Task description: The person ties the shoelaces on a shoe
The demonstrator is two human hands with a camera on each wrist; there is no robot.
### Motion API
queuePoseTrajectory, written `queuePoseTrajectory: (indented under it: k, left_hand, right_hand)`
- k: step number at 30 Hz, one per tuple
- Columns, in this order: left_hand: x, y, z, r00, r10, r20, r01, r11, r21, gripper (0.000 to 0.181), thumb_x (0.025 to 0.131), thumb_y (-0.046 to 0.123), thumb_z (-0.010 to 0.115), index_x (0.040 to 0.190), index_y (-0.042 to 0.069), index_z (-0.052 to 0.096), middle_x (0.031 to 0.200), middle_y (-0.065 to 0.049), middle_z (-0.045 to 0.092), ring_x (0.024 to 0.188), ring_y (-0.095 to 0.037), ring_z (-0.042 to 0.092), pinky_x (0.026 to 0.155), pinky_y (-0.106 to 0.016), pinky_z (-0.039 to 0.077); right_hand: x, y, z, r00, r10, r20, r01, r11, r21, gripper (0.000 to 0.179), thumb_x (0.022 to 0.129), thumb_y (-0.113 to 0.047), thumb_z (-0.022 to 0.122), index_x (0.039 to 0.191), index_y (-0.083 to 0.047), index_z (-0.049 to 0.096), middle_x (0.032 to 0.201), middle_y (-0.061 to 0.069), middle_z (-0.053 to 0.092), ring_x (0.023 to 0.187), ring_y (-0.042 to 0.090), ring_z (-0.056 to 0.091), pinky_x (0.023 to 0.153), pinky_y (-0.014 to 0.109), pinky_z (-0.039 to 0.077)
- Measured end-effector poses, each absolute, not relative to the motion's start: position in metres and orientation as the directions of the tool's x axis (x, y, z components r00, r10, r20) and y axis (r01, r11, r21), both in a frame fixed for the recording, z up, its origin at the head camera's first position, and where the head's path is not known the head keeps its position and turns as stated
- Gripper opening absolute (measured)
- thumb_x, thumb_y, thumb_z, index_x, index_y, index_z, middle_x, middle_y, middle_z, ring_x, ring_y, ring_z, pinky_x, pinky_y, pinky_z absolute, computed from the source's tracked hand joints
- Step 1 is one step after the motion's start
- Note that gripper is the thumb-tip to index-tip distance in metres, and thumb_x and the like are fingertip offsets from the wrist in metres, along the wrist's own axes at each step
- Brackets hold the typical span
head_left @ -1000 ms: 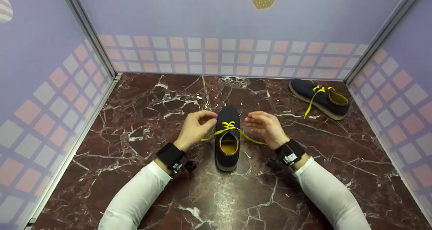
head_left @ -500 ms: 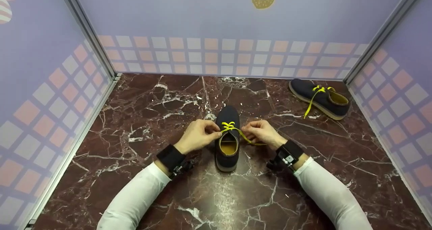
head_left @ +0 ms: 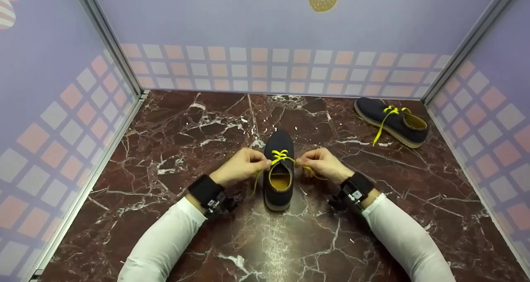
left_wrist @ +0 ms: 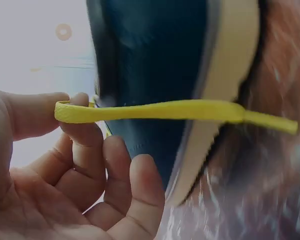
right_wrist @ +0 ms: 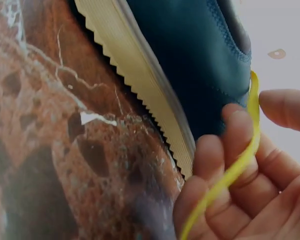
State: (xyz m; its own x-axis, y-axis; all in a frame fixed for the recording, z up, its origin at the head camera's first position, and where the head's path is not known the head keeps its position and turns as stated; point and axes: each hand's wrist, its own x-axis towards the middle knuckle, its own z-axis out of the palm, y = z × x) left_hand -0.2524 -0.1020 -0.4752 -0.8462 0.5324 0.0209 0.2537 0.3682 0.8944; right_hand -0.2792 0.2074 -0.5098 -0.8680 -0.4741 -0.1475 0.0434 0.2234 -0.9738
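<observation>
"What's changed?"
"A second ago neither hand held a lace. Now the left hand (head_left: 240, 166) pinches the left lace (left_wrist: 170, 110) and the right hand (head_left: 325, 165) the right lace (right_wrist: 237, 167) — so both ends seem ready to work, no bow formed yet."
"And the shoe (head_left: 278, 141)?"
"Upright between the hands, toe to the far side."
"Their pose?"
"Level — reaching in from near left and near right, thumbs facing index fingers."

The head camera faces forward and down from above the marbled surface (head_left: 314, 240). Close in, wrist cameras face the left hand (left_wrist: 65, 185) and right hand (right_wrist: 250, 195), sharing the centre shoe (head_left: 280, 170).
</observation>
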Motion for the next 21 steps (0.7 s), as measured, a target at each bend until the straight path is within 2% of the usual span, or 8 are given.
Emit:
queuePoseTrajectory:
  k: [4, 7, 9, 13, 17, 21]
  left_hand:
    - [-0.252, -0.102, -0.475, -0.83, 0.558, -0.022, 0.135, 0.239, 0.962, 0.027, 0.11, 0.013, 0.068, 0.104, -0.013, 0.076, 0.076, 0.015, 0.065, 0.067, -0.003, 0.053, 0.062, -0.018, 0.043]
    - [-0.253, -0.101, -0.476, -0.825, 0.564, -0.042, 0.048, 0.144, 0.988, 0.019, 0.11, 0.01, 0.068, 0.105, -0.006, 0.078, 0.087, 0.013, 0.072, 0.076, -0.003, 0.059, 0.069, -0.019, 0.049]
    - [-0.253, -0.1, -0.476, -0.825, 0.561, -0.071, -0.03, 0.082, 0.996, 0.014, 0.109, 0.008, 0.068, 0.106, 0.002, 0.08, 0.093, 0.01, 0.075, 0.08, -0.003, 0.063, 0.072, -0.02, 0.053]
    - [-0.253, -0.096, -0.479, -0.839, 0.529, -0.126, -0.149, 0.0, 0.989, 0.011, 0.108, 0.008, 0.071, 0.107, 0.01, 0.081, 0.095, 0.008, 0.077, 0.081, -0.004, 0.067, 0.071, -0.02, 0.056]
    - [-0.251, -0.092, -0.48, -0.866, 0.48, -0.14, -0.189, -0.056, 0.98, 0.009, 0.106, 0.006, 0.072, 0.108, 0.01, 0.08, 0.09, 0.008, 0.076, 0.079, -0.006, 0.066, 0.067, -0.02, 0.052]
    - [-0.251, -0.088, -0.482, -0.884, 0.447, -0.138, -0.214, -0.123, 0.969, 0.009, 0.106, 0.005, 0.072, 0.111, 0.006, 0.079, 0.092, 0.006, 0.077, 0.081, -0.007, 0.07, 0.07, -0.023, 0.057]
  right_hand:
    - [-0.277, 0.207, -0.507, -0.857, -0.498, -0.132, 0.056, 0.164, -0.985, 0.026, 0.109, -0.012, 0.067, 0.099, 0.01, 0.077, 0.061, -0.004, 0.062, 0.047, 0.005, 0.044, 0.045, 0.021, 0.029]
    - [-0.276, 0.206, -0.507, -0.846, -0.519, -0.126, 0.072, 0.123, -0.99, 0.028, 0.11, -0.011, 0.064, 0.086, -0.004, 0.077, 0.061, -0.004, 0.061, 0.047, 0.005, 0.042, 0.046, 0.023, 0.028]
    - [-0.275, 0.205, -0.508, -0.84, -0.528, -0.124, 0.08, 0.104, -0.991, 0.031, 0.111, -0.01, 0.063, 0.082, -0.008, 0.075, 0.061, -0.004, 0.062, 0.048, 0.006, 0.044, 0.046, 0.023, 0.029]
    - [-0.274, 0.204, -0.508, -0.839, -0.534, -0.108, 0.085, 0.068, -0.994, 0.031, 0.111, -0.009, 0.063, 0.082, -0.007, 0.075, 0.064, -0.003, 0.065, 0.054, 0.007, 0.053, 0.05, 0.021, 0.037]
    - [-0.275, 0.203, -0.506, -0.834, -0.544, -0.091, 0.087, 0.033, -0.996, 0.032, 0.112, -0.01, 0.063, 0.084, -0.013, 0.077, 0.068, -0.005, 0.069, 0.059, 0.008, 0.058, 0.055, 0.02, 0.045]
    - [-0.276, 0.203, -0.504, -0.828, -0.557, -0.058, 0.052, 0.027, -0.998, 0.033, 0.111, -0.007, 0.061, 0.085, -0.017, 0.078, 0.071, -0.007, 0.07, 0.062, 0.009, 0.058, 0.059, 0.021, 0.048]
